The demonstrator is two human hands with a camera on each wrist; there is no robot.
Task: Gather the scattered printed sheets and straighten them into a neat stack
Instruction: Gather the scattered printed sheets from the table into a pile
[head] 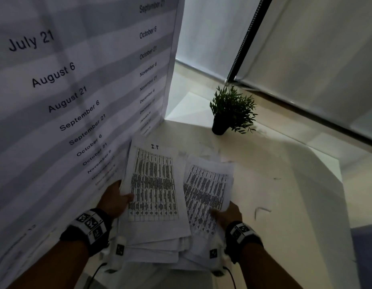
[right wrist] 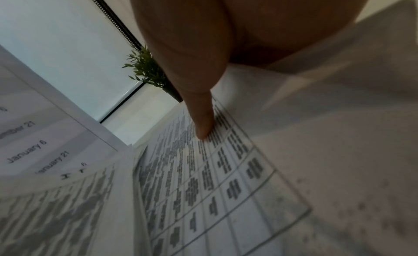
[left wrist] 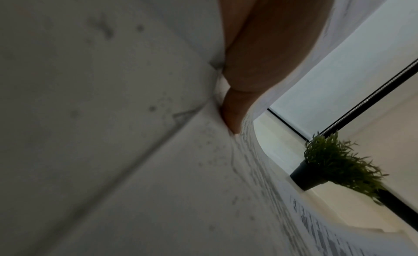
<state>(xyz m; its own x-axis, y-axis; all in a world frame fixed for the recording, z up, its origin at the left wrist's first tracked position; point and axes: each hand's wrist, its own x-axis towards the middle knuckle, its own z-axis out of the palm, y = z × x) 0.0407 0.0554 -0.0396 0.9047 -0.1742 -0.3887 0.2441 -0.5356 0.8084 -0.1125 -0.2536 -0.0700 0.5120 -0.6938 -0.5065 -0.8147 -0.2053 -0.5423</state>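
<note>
A large date chart printed with dates from July to January fills the far left, standing upright at the edge of a pale worktop. Just right of its lower part, the person's left hand grips the left edge of a bundle of printed sheets, thumb on top and fingers curled underneath. The top sheet carries a dense table and the handwritten letters "I.T". Beneath it, several more sheets fan out at differing angles, their lower edges and corners visibly out of line.

Immediately right, a second bundle of sheets lies tilted, its inner edge tucked under the first. The right hand pinches its lower right corner, thumb pressed flat on the printed table, as the right wrist view shows closely. Both wrists wear bands with square markers.

Farther right and behind, a small potted plant stands on the worktop, well apart from the paper. A small pale bent object, too blurred to identify, lies on the worktop to the right of the right hand.

The gathering appears largely done: no loose sheets show elsewhere on the worktop. What seems left is merging the two bundles into one and squaring the ragged edges into a neat stack.
</note>
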